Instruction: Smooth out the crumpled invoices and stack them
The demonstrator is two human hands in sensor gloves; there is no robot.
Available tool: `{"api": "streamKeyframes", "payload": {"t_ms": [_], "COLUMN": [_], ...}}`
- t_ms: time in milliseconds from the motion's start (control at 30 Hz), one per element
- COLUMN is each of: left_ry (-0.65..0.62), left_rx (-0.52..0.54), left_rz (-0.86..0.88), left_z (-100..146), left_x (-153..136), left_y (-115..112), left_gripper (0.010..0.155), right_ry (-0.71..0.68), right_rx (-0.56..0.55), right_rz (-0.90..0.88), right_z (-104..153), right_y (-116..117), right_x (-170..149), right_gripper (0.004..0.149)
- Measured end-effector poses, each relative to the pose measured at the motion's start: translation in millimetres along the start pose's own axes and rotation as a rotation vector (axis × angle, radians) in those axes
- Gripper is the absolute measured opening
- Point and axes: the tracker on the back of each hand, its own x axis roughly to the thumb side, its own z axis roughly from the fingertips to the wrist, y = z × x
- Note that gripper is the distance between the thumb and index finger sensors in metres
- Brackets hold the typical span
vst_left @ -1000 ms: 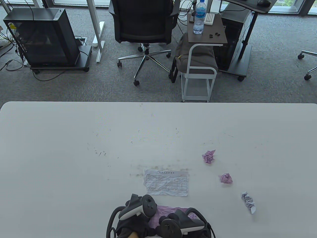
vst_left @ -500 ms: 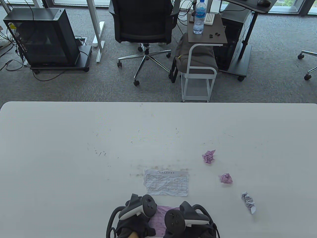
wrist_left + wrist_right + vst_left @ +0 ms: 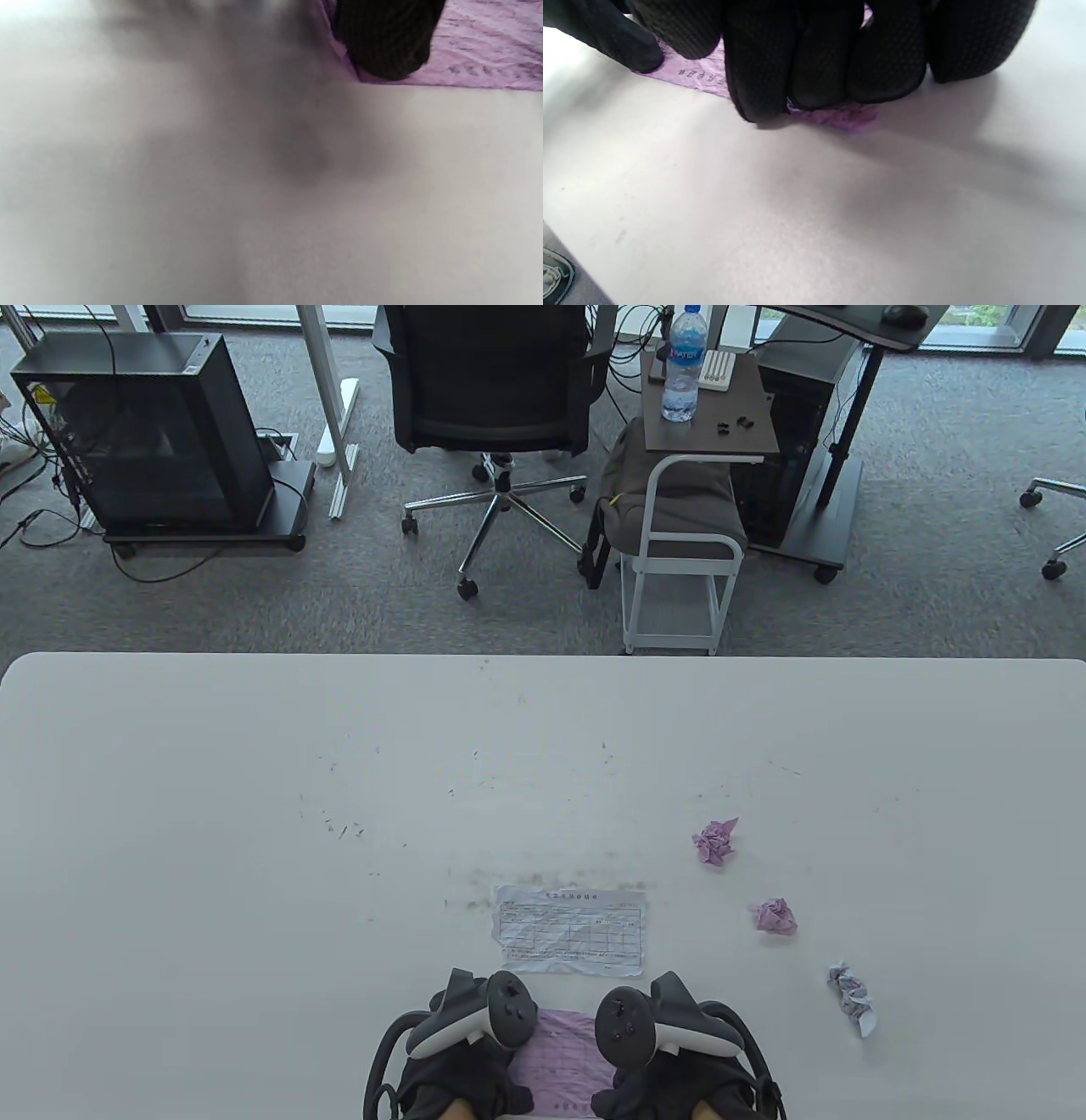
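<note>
While both of your hands sit at the bottom edge of the table view, the purple invoice (image 3: pixel 562 1056) lies flat on the white table (image 3: pixel 212 831) between them, its printed side up. Your left hand (image 3: pixel 462 1069) covers the sheet's left edge; in the left wrist view only one gloved fingertip (image 3: pixel 384 46) shows at the top of the frame, resting on the purple paper, and I cannot tell how the rest of that hand lies. Your right hand (image 3: pixel 679 1069) covers the sheet's right edge; in the right wrist view its fingers (image 3: pixel 818 55) are packed side by side, tips down on the paper, with a crumpled purple corner poking out beneath them.

Just above the hands in the table view, a flattened white invoice (image 3: pixel 570 931) lies by itself. Toward the lower right of that frame three crumpled balls lie apart in a slanting row: a purple one (image 3: pixel 715 841) highest, another purple one (image 3: pixel 774 915) below it, and a white-and-grey one (image 3: pixel 852 996) lowest and furthest right.
</note>
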Motion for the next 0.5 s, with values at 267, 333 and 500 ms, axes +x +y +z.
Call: {"api": "streamKeyframes", "payload": {"t_ms": [267,333,500], "left_ry": [-0.008,-0.009,-0.01], "left_rx": [0.003,0.003,0.003], "left_rz": [0.001,0.0,0.003], "left_z": [-0.4,-0.3,-0.3], "left_x": [0.0,-0.1,-0.2], "left_y": [0.3,0.4,0.4], "left_gripper": [0.086,0.085,0.086], "right_ry": [-0.089,-0.119,-0.208], "right_rx": [-0.343,-0.51,-0.571], "right_rz": [0.007,0.031,0.153], "right_z": [20.3,25.8,17.2], "right_y": [-15.9,-18.8,-11.4], "right_x": [-8.0,-6.6,12.0], "right_gripper": [0.041,0.041,0.043]}}
